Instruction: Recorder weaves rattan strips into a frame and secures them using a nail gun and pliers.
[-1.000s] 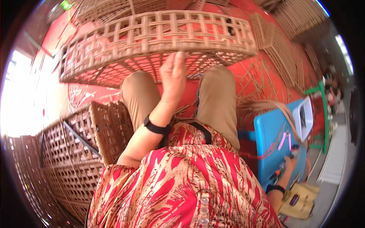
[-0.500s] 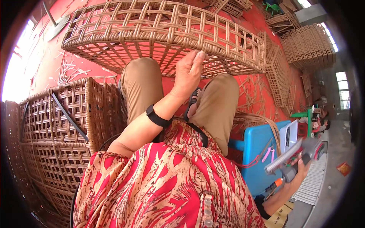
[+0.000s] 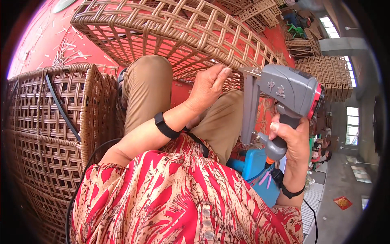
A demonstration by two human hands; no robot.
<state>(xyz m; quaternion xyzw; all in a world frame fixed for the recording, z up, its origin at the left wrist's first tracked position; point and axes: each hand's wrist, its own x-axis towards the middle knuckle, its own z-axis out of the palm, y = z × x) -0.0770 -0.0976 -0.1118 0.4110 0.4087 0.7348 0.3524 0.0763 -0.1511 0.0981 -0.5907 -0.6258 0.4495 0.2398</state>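
A light-brown woven wicker basket point(image 3: 162, 21) stands tilted in front of my knees. My left hand point(image 3: 208, 86) is closed on its near rim, thumb on top. My right hand point(image 3: 293, 140) is wrapped round the handle of a grey air stapler point(image 3: 286, 86) with an orange-and-black hose fitting below. The nose of the stapler is at the basket rim, just right of my left thumb. Whether it touches the rim I cannot tell. The stapler's long magazine hangs down over my right knee.
Darker wicker baskets point(image 3: 48, 122) are stacked close at my left. A blue stool point(image 3: 254, 162) stands by my right thigh, with pink-handled snips point(image 3: 266, 179) there. More wicker frames point(image 3: 325, 77) are piled at the far right. Cane scraps point(image 3: 65, 53) lie on the red floor.
My right hand has brought the stapler up from beside the blue stool to the basket rim. My left hand stays on the rim, and the view has turned slightly.
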